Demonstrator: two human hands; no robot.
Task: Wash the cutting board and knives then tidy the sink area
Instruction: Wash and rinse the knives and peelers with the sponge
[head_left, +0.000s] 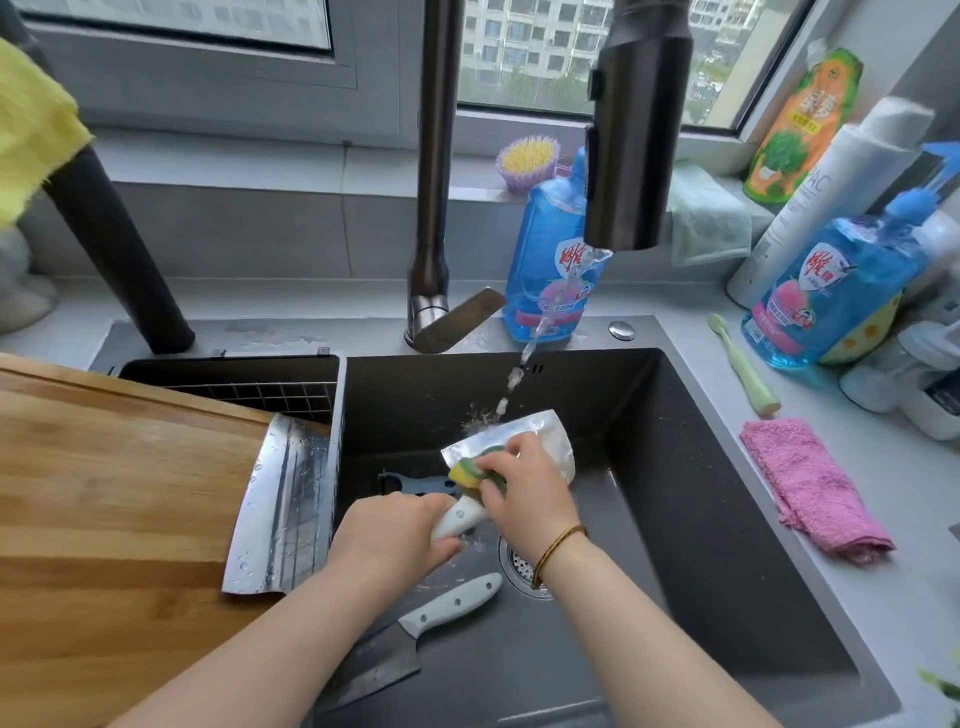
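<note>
The cleaver (543, 431) is held in the sink (701, 493), its handle gripped by the curled left hand (395, 540). The sponge (470, 472) is pinched to the blade by the right hand (524, 488). Strokes should be drawn away from the edge. The cutting board (104, 493) lies at 9 o'clock.

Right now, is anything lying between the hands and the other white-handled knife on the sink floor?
Nothing visible rests on the knife; its handle lies bare beside the drain. Both hands are occupied, though: the left hand grips the cleaver handle, the right hand holds the sponge.
</note>
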